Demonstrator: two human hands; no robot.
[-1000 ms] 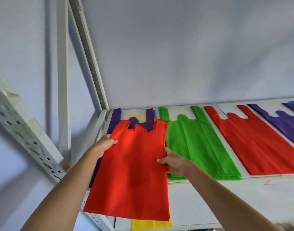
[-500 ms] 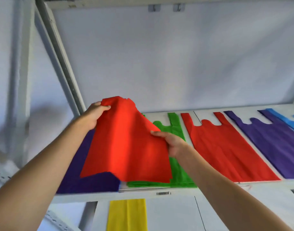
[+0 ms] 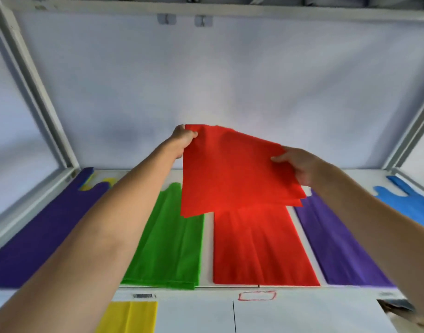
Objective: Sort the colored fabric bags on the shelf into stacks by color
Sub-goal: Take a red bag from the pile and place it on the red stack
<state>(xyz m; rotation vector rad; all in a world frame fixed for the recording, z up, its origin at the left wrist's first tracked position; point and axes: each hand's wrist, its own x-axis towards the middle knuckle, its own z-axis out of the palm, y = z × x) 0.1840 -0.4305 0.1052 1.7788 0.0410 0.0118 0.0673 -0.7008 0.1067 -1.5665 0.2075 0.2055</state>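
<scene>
A red fabric bag hangs in the air above the shelf, held by both hands. My left hand pinches its upper left edge and my right hand grips its right edge. Its lower part hovers over the red stack lying on the shelf. On the shelf from left to right lie a dark purple bag over a yellow one, a green stack, the red stack, a purple stack and a blue bag.
The white shelf board has a red rectangle mark and a barcode label on its front edge. A yellow bag lies on the level below. Metal uprights frame both sides; a white back panel closes the rear.
Both hands have carried the red bag up and to the right, from over the mixed purple pile on the left to above the red stack. The view has shifted right too.
</scene>
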